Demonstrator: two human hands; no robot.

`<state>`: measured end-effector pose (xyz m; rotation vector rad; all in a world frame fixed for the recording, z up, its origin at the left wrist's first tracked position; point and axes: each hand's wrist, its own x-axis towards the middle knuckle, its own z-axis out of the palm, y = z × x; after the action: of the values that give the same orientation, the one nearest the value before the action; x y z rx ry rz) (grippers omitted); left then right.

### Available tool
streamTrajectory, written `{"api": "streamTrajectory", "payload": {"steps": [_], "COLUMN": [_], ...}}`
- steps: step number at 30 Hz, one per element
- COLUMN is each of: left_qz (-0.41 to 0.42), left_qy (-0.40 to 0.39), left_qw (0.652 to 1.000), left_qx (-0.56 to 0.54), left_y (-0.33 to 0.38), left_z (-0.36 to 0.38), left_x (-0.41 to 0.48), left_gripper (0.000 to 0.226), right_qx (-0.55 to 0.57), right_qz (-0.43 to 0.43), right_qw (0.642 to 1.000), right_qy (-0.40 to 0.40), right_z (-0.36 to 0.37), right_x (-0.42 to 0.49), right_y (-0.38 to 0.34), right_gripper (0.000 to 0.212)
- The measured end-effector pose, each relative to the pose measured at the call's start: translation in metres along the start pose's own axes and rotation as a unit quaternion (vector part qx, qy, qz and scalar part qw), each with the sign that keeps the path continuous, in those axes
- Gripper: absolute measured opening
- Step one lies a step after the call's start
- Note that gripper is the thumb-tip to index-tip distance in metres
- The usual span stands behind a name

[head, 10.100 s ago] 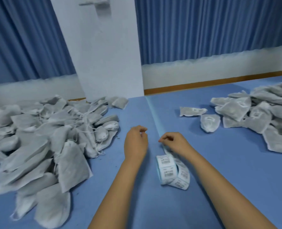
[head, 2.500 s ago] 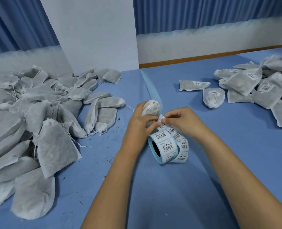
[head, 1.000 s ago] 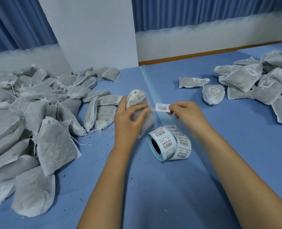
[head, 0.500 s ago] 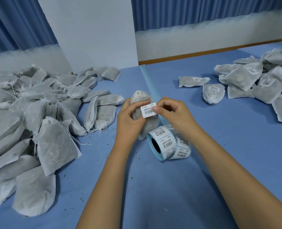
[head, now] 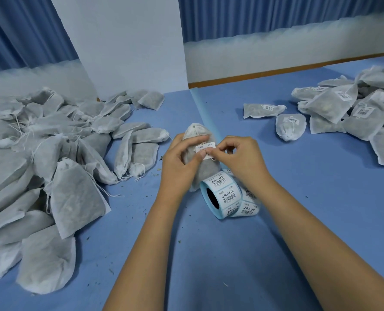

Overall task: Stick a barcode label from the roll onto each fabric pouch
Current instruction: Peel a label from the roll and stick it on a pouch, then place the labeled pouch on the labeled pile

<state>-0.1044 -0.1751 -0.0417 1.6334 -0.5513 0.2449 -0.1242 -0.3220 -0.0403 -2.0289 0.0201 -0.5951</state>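
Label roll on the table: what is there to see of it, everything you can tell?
The label roll rests on its rounded side on the blue table. Its dark hollow core faces left and toward the camera. It looks like pale blue backing paper carrying white labels printed with barcodes and black characters. A loose tail of labels lies unwound at its right. A grey pouch hangs just behind it; whether they touch is unclear.

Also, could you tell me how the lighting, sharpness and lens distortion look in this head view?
Head view: soft, even light, only faint shadows beside the label roll; barcodes on the roll read as crisp bars; the label on the held pouch is half covered; the white pillar splays toward the top, wide-lens distortion.
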Motion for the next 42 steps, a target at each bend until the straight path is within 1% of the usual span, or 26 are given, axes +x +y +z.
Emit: {"api": "streamTrajectory", "payload": {"steps": [3,6,7,8,10,11,12,13,15,16,17,19,21,23,25,27,28,30,31,32,33,35,37,39,40,42], "left_qz": [-0.001,0.010,0.014,0.017,0.009,-0.002,-0.024,-0.058,-0.134,-0.160,-0.174,-0.182,-0.180,-0.185,-0.199,-0.214,-0.216,-0.208,-0.202,-0.194,-0.184,-0.168,-0.151,-0.133,-0.129,-0.121], "left_qy": [-0.003,-0.005,-0.002,0.001,0.003,0.005,0.012,0.023,0.045,0.055,0.068,0.099,0.120,0.116,0.090,0.081,0.092,0.119,0.124,0.122,0.117,0.119,0.150,0.165,0.150,0.090], "left_qw": [1.000,1.000,1.000,1.000,0.999,0.998,0.997,0.995,0.987,0.983,0.980,0.974,0.969,0.967,0.968,0.968,0.968,0.966,0.967,0.969,0.973,0.977,0.977,0.973,0.973,0.981], "left_qx": [0.000,0.002,0.002,-0.007,-0.050,-0.067,-0.077,-0.082,-0.074,-0.065,-0.067,-0.091,-0.120,-0.134,-0.121,-0.097,-0.093,-0.096,-0.096,-0.090,-0.080,-0.051,0.009,0.092,0.117,0.119], "left_y": [-0.003,-0.006,-0.007,-0.007,-0.006,-0.006,-0.007,-0.009,-0.011,-0.012,-0.013,-0.014,-0.012,-0.012,-0.013,-0.014,-0.014,-0.015,-0.015,-0.016,-0.017,-0.020,-0.026,-0.033,-0.036,-0.037], "left_z": [0.002,0.001,0.001,0.000,0.000,0.000,0.001,0.001,0.002,0.003,0.002,0.001,0.000,0.000,0.003,0.004,0.003,0.000,-0.002,-0.004,-0.004,-0.005,-0.008,-0.012,-0.013,-0.010], "left_x": [0.001,0.002,0.003,0.002,0.002,0.002,0.002,0.002,0.005,0.005,0.005,0.005,0.006,0.007,0.006,0.006,0.006,0.007,0.007,0.008,0.008,0.010,0.011,0.011,0.010,0.008], "left_gripper": [0.034,0.042,0.046,0.050,0.062,0.068,0.070,0.065,0.033,0.021,0.018,0.016,0.013,0.010,0.017,0.026,0.028,0.035,0.041,0.043,0.042,0.024,0.009,0.010,0.011,0.014], "right_qx": [-0.109,-0.145,-0.126,-0.068,0.097,0.148,0.168,0.171,0.162,0.163,0.174,0.202,0.203,0.192,0.191,0.216,0.221,0.196,0.178,0.166,0.160,0.161,0.194,0.237,0.248,0.254], "right_qz": [0.015,0.040,0.052,0.060,0.072,0.080,0.083,0.081,0.077,0.079,0.083,0.095,0.100,0.091,0.087,0.095,0.098,0.106,0.112,0.120,0.128,0.157,0.202,0.239,0.252,0.274], "right_qw": [0.994,0.988,0.990,0.996,0.992,0.985,0.982,0.982,0.984,0.983,0.981,0.974,0.970,0.974,0.977,0.970,0.967,0.964,0.963,0.963,0.965,0.967,0.955,0.938,0.932,0.924], "right_qy": [0.028,0.046,0.040,0.024,-0.019,-0.024,-0.018,-0.008,0.008,0.007,-0.001,-0.041,-0.085,-0.079,-0.049,-0.052,-0.075,-0.145,-0.169,-0.173,-0.161,-0.121,-0.095,-0.086,-0.084,-0.079], "right_z": [0.001,0.001,-0.001,-0.003,-0.005,-0.005,-0.005,-0.004,-0.002,-0.002,-0.001,-0.002,-0.002,-0.002,-0.002,-0.002,-0.004,-0.007,-0.007,-0.007,-0.007,-0.008,-0.011,-0.014,-0.016,-0.018], "right_x": [0.000,-0.001,0.000,0.001,0.003,0.002,0.001,0.001,0.000,-0.001,-0.001,-0.002,-0.002,-0.003,-0.002,-0.002,-0.002,-0.001,-0.001,0.000,0.001,0.003,0.004,0.006,0.007,0.008], "right_y": [0.001,0.002,0.002,0.001,-0.003,-0.005,-0.006,-0.006,-0.006,-0.007,-0.008,-0.010,-0.011,-0.010,-0.008,-0.006,-0.006,-0.004,-0.003,-0.003,-0.001,0.002,0.004,0.007,0.008,0.011], "right_gripper": [0.029,0.041,0.044,0.041,0.022,0.015,0.012,0.012,0.017,0.018,0.018,0.014,0.013,0.013,0.015,0.015,0.015,0.019,0.021,0.021,0.020,0.017,0.012,0.007,0.006,0.008]}}
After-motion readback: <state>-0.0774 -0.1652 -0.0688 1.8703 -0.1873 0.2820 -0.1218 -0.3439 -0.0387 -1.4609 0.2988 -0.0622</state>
